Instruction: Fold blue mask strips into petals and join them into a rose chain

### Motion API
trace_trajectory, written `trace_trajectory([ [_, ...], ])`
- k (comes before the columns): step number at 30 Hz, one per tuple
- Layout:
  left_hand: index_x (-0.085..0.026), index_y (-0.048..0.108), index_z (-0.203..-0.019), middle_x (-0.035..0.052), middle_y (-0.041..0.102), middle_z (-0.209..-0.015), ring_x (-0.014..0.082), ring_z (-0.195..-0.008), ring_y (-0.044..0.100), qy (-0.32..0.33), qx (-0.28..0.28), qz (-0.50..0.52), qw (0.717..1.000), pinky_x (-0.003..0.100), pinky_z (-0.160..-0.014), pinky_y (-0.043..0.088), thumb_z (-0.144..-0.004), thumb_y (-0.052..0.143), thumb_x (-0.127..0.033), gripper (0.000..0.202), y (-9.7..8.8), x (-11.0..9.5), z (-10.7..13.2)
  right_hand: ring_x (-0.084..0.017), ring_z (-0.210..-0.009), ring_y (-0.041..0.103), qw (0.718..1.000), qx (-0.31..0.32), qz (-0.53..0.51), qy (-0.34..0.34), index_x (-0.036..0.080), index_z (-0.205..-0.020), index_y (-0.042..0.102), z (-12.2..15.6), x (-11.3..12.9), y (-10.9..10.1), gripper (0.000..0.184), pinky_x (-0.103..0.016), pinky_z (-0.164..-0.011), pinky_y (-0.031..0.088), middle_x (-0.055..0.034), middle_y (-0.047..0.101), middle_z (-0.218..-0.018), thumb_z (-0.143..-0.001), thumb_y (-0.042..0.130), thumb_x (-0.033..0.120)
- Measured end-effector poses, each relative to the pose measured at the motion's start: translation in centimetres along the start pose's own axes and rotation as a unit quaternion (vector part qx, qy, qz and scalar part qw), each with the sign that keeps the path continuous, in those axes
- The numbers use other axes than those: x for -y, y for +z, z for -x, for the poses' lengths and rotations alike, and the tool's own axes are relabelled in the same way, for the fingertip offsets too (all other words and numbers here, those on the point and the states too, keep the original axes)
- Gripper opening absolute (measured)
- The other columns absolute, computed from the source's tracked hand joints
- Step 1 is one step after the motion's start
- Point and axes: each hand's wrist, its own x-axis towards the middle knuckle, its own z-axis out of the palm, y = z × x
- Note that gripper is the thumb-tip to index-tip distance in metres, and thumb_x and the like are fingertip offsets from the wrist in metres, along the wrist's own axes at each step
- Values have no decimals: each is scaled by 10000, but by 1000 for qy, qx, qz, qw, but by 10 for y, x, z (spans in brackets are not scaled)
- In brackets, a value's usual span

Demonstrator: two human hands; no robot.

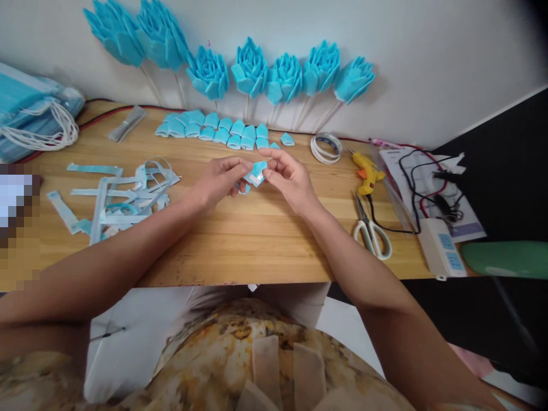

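A small blue fabric piece [258, 169] with a white patch on its face is pinched between both hands, above the middle of the table. My left hand [225, 180] grips its left side with thumb and fingers. On the right side, the thumb and a finger of my right hand [289, 174] hold its edge. Another bit of blue fabric [244, 188] shows just beneath the left fingers; whether it is part of the same piece I cannot tell. Just beyond the hands lie rows of folded blue petals [220, 136], with a single petal [287, 138] set apart at the right.
Blue fabric flowers on sticks [250, 68] lean against the wall. Left lie cut strips [103, 197], a wire bundle [127, 123] and stacked blue sheets [25, 108]. Right are tape rolls [326, 148], a yellow glue gun [367, 174], scissors [371, 231] and a power strip [440, 248].
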Motion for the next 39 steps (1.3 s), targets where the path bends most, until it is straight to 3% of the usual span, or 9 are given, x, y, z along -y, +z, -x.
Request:
trace_trajectory([
  [4, -166, 672, -758, -9, 613, -607, 91, -525, 522, 4, -9, -14, 1000, 197, -481, 397, -849, 691, -304, 166, -1, -2, -1, -123, -761, 571, 1000, 2, 13, -7, 241, -1260, 652, 0, 0, 1, 433, -267, -722, 496, 31, 607, -819, -879, 718, 436],
  [10, -163, 678, -737, -19, 586, -564, 84, -506, 495, 8, -17, -46, 999, 198, -484, 376, -819, 716, -273, 142, -1, 1, -1, -123, -789, 561, 1000, 20, -2, -8, 243, -1271, 643, 1, -2, 1, 469, -259, -723, 476, 23, 597, -855, -880, 726, 487],
  [20, -171, 652, -708, -29, 570, -550, 94, -509, 491, 45, 14, -91, 995, 232, -526, 374, -874, 663, -296, 208, -3, 0, 1, -117, -734, 489, 999, 25, 22, -6, 227, -1275, 645, 0, -4, 3, 483, -263, -685, 439, 34, 517, -808, -867, 733, 468],
  [25, -184, 629, -715, -29, 567, -571, 113, -555, 522, 85, 26, -109, 990, 253, -566, 397, -913, 627, -301, 230, -4, 2, 1, -125, -739, 504, 999, 17, 39, -14, 244, -1268, 657, 0, -5, 2, 460, -272, -692, 461, 26, 524, -827, -872, 726, 469],
  [29, -192, 646, -832, -12, 625, -698, 122, -628, 544, 158, -4, -119, 980, 260, -602, 417, -909, 639, -299, 132, -6, 7, -3, -142, -751, 537, 999, 13, 48, -14, 258, -1283, 646, 0, -2, 0, 454, -293, -707, 494, 17, 544, -835, -889, 709, 474],
  [32, -207, 656, -865, 5, 667, -786, 136, -697, 584, 227, -35, -173, 958, 268, -640, 433, -901, 665, -288, 88, -9, 10, -7, -148, -759, 553, 998, 10, 54, -14, 255, -1284, 643, 0, 0, -1, 445, -306, -723, 513, 13, 556, -841, -897, 704, 466],
  [36, -232, 665, -870, 36, 691, -879, 197, -884, 646, 335, -22, -353, 874, 325, -825, 464, -969, 600, -304, 138, -14, 10, -7, -147, -756, 555, 998, 14, 64, -18, 256, -1275, 648, 0, -2, 0, 442, -303, -717, 518, 13, 556, -835, -900, 702, 485],
  [39, -223, 663, -889, 54, 675, -922, 223, -969, 641, 357, -6, -426, 831, 356, -891, 454, -1024, 505, -331, 235, -17, 9, -7, -143, -742, 540, 998, 13, 62, -21, 253, -1263, 656, 0, -2, 1, 442, -296, -703, 507, 15, 545, -823, -894, 708, 490],
])
